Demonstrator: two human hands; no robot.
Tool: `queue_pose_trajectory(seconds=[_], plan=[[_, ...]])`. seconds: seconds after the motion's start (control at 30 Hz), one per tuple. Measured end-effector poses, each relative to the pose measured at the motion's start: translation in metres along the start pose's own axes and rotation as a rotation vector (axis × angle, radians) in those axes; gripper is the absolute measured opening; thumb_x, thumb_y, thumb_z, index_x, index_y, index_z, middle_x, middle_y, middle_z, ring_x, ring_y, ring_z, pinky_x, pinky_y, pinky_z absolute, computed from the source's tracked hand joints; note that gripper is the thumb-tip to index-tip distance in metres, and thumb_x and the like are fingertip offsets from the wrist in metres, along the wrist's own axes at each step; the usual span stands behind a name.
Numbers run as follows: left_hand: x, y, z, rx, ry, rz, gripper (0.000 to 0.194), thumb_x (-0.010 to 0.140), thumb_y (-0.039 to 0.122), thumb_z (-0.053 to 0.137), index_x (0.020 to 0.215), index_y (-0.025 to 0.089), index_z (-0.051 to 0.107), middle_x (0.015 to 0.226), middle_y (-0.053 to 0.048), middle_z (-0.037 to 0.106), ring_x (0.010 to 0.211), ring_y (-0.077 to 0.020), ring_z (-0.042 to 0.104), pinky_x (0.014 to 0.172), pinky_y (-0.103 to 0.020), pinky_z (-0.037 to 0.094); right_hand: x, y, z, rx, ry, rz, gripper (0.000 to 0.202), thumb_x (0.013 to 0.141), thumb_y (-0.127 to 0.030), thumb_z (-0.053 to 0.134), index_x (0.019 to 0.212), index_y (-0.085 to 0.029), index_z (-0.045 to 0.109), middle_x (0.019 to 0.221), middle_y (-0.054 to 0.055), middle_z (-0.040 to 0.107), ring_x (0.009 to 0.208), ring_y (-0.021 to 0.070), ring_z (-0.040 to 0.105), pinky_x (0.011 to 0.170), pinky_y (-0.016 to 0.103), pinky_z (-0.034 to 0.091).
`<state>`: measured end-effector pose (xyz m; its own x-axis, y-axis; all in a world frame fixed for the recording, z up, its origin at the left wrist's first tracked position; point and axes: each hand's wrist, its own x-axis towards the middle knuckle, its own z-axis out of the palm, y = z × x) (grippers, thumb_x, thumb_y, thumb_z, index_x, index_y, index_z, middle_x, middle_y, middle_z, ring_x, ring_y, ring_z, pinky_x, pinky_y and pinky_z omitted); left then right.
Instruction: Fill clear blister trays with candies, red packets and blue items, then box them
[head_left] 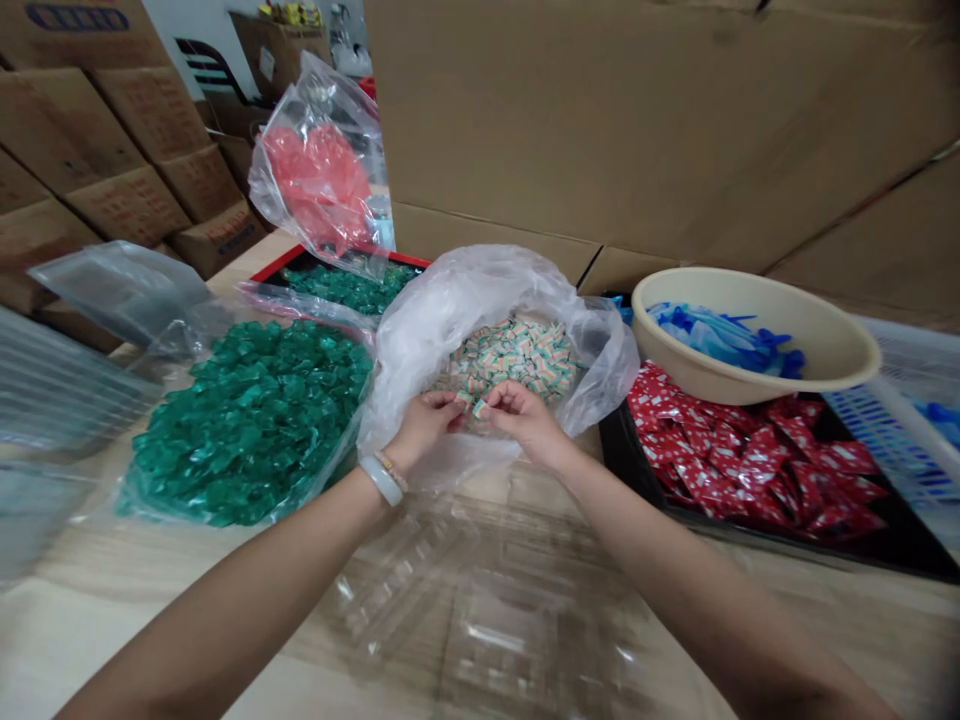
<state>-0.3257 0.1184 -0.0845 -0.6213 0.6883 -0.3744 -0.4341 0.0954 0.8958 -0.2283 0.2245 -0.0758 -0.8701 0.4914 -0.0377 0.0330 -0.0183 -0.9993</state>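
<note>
An open white plastic bag (pixel 427 310) in the middle holds many small striped pieces (pixel 517 350) in green, white and orange. Over the bag's near part, my left hand (pixel 431 425) pinches one small striped piece (pixel 465 399) between thumb and fingers. Close beside it on the right, my right hand (pixel 521 415) is closed on another small piece (pixel 481 408). The two hands are nearly touching. Below them lie clear plastic trays (pixel 502 640), partly blurred, on the light wooden table (pixel 300 640).
Green wrapped pieces (pixel 247 420) lie on plastic at left, with a red-rimmed tray (pixel 285 262) behind. A beige basin (pixel 750 385) of blue items stands over red packets (pixel 720 450) in a black tray (pixel 645 490). Cardboard (pixel 600 120) stands behind; clear containers (pixel 60 380) sit far left.
</note>
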Motion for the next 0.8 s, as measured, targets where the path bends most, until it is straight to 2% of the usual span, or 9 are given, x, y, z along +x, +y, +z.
queue_pose_trajectory(seconds=[0.1,0.2,0.37,0.5,0.6,0.8], plan=[[0.003,-0.003,0.002,0.072,-0.065,0.027,0.01,0.065,0.02,0.063,0.069,0.011,0.063,0.056,0.002,0.058,0.05,-0.0064,0.049,0.052,-0.019,0.04,0.005,-0.001,0.0,0.039,-0.046,0.051,0.021,0.058,-0.027,0.063,0.065,-0.018,0.046,0.059,-0.005,0.048,0.053,0.0076,0.044,0.053,0.021,0.035],[0.004,-0.005,0.002,0.062,-0.12,0.037,0.012,0.065,0.022,0.062,0.07,0.011,0.064,0.059,0.001,0.059,0.053,-0.0072,0.051,0.055,-0.02,0.042,0.011,0.005,0.001,-0.065,0.018,0.015,0.02,0.057,-0.028,0.063,0.061,-0.018,0.046,0.056,-0.006,0.048,0.053,0.008,0.044,0.053,0.022,0.033],[0.004,-0.004,-0.001,0.005,-0.065,0.043,0.013,0.066,0.021,0.061,0.074,0.012,0.063,0.06,0.001,0.059,0.055,-0.008,0.053,0.06,-0.022,0.044,0.014,0.013,-0.001,-0.198,0.149,0.052,0.017,0.057,-0.027,0.059,0.058,-0.018,0.046,0.05,-0.006,0.044,0.048,0.008,0.039,0.049,0.022,0.03],[0.005,-0.005,0.001,0.07,0.005,0.033,0.009,0.066,0.02,0.06,0.067,0.011,0.062,0.055,0.002,0.057,0.05,-0.0077,0.05,0.054,-0.021,0.042,0.012,0.007,0.002,-0.103,0.114,0.046,0.019,0.057,-0.03,0.06,0.061,-0.018,0.046,0.053,-0.006,0.046,0.048,0.0076,0.04,0.049,0.021,0.031],[0.005,-0.007,0.004,0.07,-0.03,0.038,0.008,0.067,0.018,0.059,0.063,0.011,0.062,0.055,0.002,0.057,0.05,-0.008,0.05,0.054,-0.022,0.043,0.015,0.003,0.005,-0.073,0.087,0.04,0.019,0.057,-0.03,0.06,0.061,-0.018,0.045,0.052,-0.006,0.046,0.046,0.0073,0.04,0.048,0.021,0.031],[0.002,-0.004,0.003,-0.013,-0.077,0.025,0.008,0.069,0.018,0.056,0.066,0.012,0.061,0.059,0.001,0.059,0.053,-0.0086,0.053,0.059,-0.023,0.045,0.024,0.007,0.009,-0.301,0.153,0.034,0.012,0.058,-0.023,0.056,0.056,-0.018,0.045,0.048,-0.006,0.046,0.046,0.0083,0.041,0.047,0.021,0.031]])
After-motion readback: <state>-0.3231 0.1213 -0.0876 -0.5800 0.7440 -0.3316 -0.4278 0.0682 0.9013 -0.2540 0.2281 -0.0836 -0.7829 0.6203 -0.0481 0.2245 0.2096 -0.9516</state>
